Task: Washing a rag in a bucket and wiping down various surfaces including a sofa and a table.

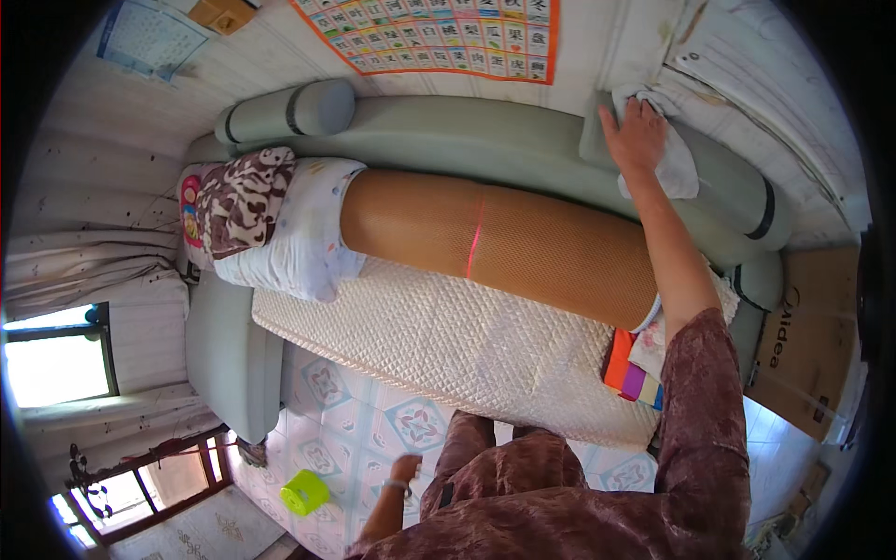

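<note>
My right hand (635, 137) is pressed on a white cloth (675, 168), which drapes over the back cushion at the right end of a grey-green sofa (476, 136). The thumb stands apart from the fingers, and part of the cloth is bunched above them. My left hand (406, 469) hangs low beside my left leg, over the tiled floor, with a band on its wrist; its fingers look partly curled and I see nothing in them. A brown woven mat (420, 217) with a pink line lies along the sofa seat, over a cream quilted pad (448, 322).
A pillow (301, 238) and a patterned brown-and-white blanket (241, 199) lie at the left end. Folded colourful cloths (623, 364) sit near my right arm. A cardboard box (805, 336) stands at the right. On the floor is a lime-green plastic container (304, 492).
</note>
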Demonstrator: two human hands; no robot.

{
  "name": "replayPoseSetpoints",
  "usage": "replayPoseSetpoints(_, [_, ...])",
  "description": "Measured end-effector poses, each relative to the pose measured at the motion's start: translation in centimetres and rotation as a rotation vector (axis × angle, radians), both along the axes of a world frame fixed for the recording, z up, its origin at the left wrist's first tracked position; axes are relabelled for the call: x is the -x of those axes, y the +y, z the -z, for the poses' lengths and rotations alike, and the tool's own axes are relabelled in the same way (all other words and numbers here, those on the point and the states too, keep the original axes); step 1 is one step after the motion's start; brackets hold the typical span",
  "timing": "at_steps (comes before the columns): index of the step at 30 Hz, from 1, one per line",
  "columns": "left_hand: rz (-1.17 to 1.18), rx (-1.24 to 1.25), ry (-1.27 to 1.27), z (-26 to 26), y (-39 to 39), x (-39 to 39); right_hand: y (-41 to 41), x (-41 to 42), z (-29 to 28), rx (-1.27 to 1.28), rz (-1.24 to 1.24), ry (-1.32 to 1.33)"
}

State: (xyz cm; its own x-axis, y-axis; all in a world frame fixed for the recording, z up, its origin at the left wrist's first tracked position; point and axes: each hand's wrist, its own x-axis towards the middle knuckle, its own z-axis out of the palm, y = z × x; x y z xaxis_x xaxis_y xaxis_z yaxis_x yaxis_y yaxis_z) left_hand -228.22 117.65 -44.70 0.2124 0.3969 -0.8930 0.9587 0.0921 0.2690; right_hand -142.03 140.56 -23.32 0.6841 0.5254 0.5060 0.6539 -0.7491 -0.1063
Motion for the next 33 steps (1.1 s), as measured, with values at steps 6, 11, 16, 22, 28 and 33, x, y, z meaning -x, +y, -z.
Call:
replayPoseSetpoints(6, [0.296, -0.725, -0.127, -2.5, 24.8, -23.6, -1.5, -1.4, 2.5, 0.010, 0.023, -0.059])
replayPoseSetpoints(11, [0.524, -0.991, -0.306, -6.7, 41.0, -41.4, -1.1, -2.0, 3.4, 0.050, 0.057, -0.157])
replayPoseSetpoints(16, [0.735, -0.921, -0.221, -6.0, 47.3, -48.6, -0.8, -2.6, 3.2, 0.046, -0.006, -0.107])
replayPoseSetpoints(22, [0.676, -0.967, -0.343, -3.7, 46.1, -47.3, -1.8, -4.0, 3.0, 0.067, -0.002, -0.032])
replayPoseSetpoints(28, [0.681, -0.966, -0.293, -3.2, 42.8, -41.8, -1.4, -3.6, 3.0, 0.048, 0.021, 0.057])
replayPoseSetpoints(33, [0.660, -0.976, -0.321, -3.0, 39.9, -38.4, -1.7, -3.6, 3.0, 0.037, 0.012, 0.028])
